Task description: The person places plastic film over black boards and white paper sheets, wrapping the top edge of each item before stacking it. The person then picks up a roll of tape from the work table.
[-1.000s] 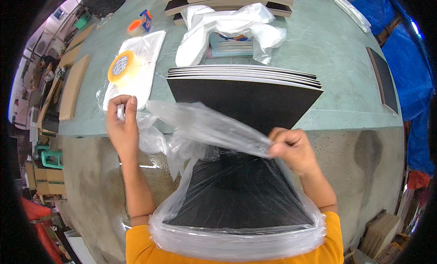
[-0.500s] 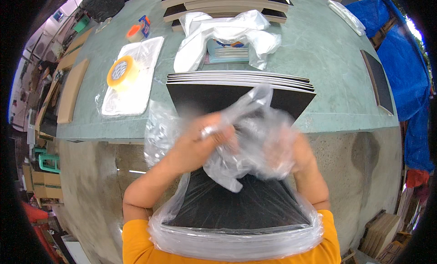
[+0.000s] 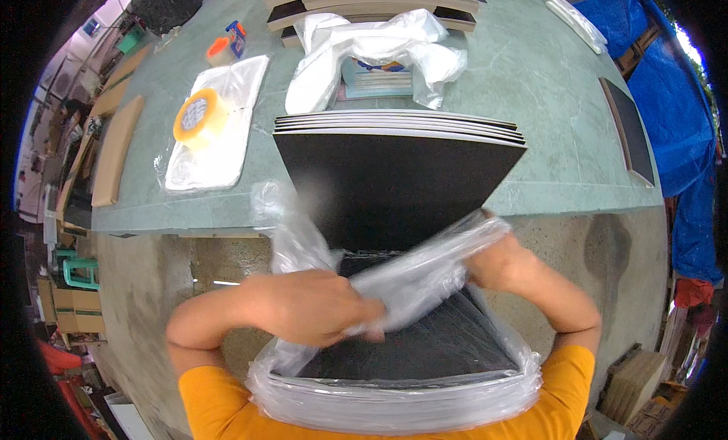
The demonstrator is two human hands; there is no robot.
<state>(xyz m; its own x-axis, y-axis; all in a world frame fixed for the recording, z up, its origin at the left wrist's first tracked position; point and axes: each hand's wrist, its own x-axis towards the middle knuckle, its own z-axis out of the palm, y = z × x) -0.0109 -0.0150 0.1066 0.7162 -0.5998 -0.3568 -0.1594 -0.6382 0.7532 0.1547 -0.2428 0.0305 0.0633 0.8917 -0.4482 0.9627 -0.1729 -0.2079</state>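
Observation:
A clear plastic bag (image 3: 413, 288) is stretched slantwise between my two hands, over the near end of a stack of black boards (image 3: 394, 182). My left hand (image 3: 322, 307), a little blurred, grips the bag's lower left part. Higher up on the right, my right hand (image 3: 497, 262) is closed on the bag's other end, some of its fingers hidden by the film. The bag's film wraps the near end of the stack, bunched in folds close to my body. The far ends of the boards are bare and lean on the table's near edge.
On the green table (image 3: 531, 159) lie a yellowish tape roll (image 3: 199, 118) on flat plastic bags (image 3: 220, 148), a tape dispenser (image 3: 227, 46) and a crumpled white bag (image 3: 318, 76). More boards (image 3: 379, 8) are stacked behind. A dark board (image 3: 628, 133) and blue tarp (image 3: 667, 106) are at right.
My left hand has moved down toward me and my right hand slightly outward. The bunched plastic between them is now pulled into a slanting band, uncovering more of the black board.

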